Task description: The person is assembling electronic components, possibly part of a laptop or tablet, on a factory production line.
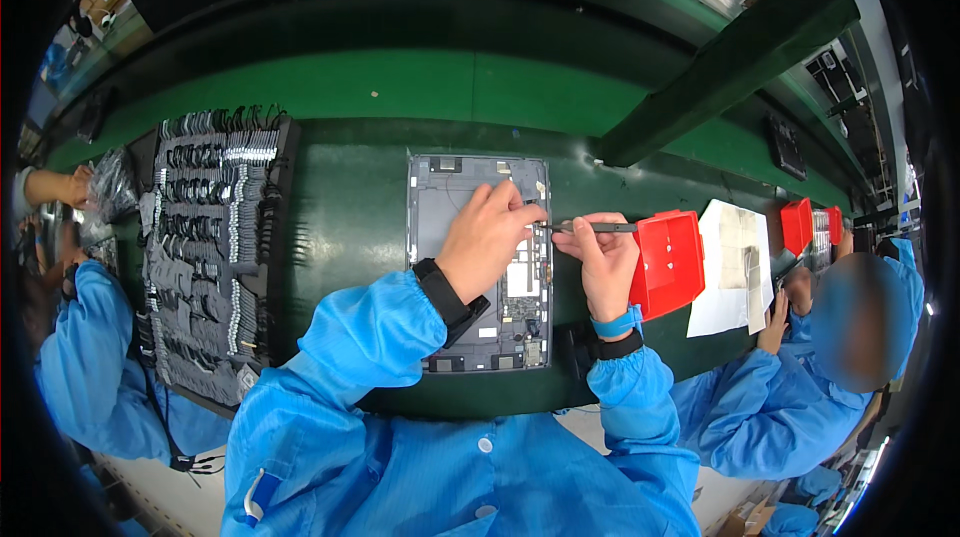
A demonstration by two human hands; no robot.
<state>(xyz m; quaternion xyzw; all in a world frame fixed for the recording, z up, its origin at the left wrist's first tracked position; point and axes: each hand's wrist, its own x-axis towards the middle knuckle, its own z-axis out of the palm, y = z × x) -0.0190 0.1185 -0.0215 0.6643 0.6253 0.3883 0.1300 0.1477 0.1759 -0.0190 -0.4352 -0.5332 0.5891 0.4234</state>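
Observation:
An opened grey tablet or laptop housing (432,199) lies flat on the green bench, its circuit board (522,313) showing along the right part. My left hand (487,242) reaches over the housing. Its thumb and fingertips are pinched together near the right edge; whatever they hold is too small to make out. Just to the right, my right hand (606,269) grips a pair of dark tweezers (612,227), the tip pointing left at the housing's edge beside my left fingertips. My left hand and wrist hide the middle of the housing.
A red bin (668,267) with a few small pieces stands right of my right hand, beside white paper sheets (712,282). At left is a tray (282,237) packed with rows of cabled parts. People in blue coats work on both sides. A dark green post (730,62) slants above.

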